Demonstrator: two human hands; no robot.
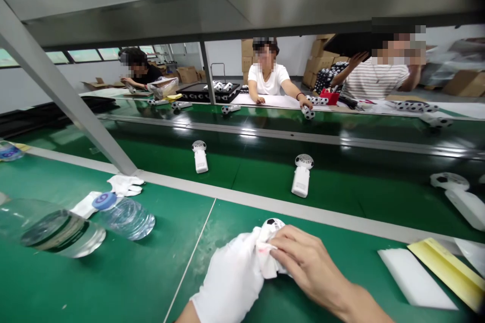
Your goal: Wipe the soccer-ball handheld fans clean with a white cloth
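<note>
My left hand (233, 275), in a white glove, is closed around a small handheld fan (273, 223) with a black-and-white football-patterned head. Most of the fan's body is hidden by my hands and a cloth. Bare fingers of my right hand (308, 262) pinch a white cloth (267, 261) with a faint reddish mark, pressed against the fan. Both hands meet just above the green tabletop (182, 242). Beyond them, a similar fan (302, 176) lies on the green belt, with another fan (200, 156) farther left.
A large bottle (53, 227), a small water bottle (125, 216) and a white glove (126, 184) lie at left. At right are a white foam block (417, 277), yellow paper (449, 267) and another fan (466, 202). A slanted metal post (76, 96) and overhead shelf frame the view. Co-workers sit across.
</note>
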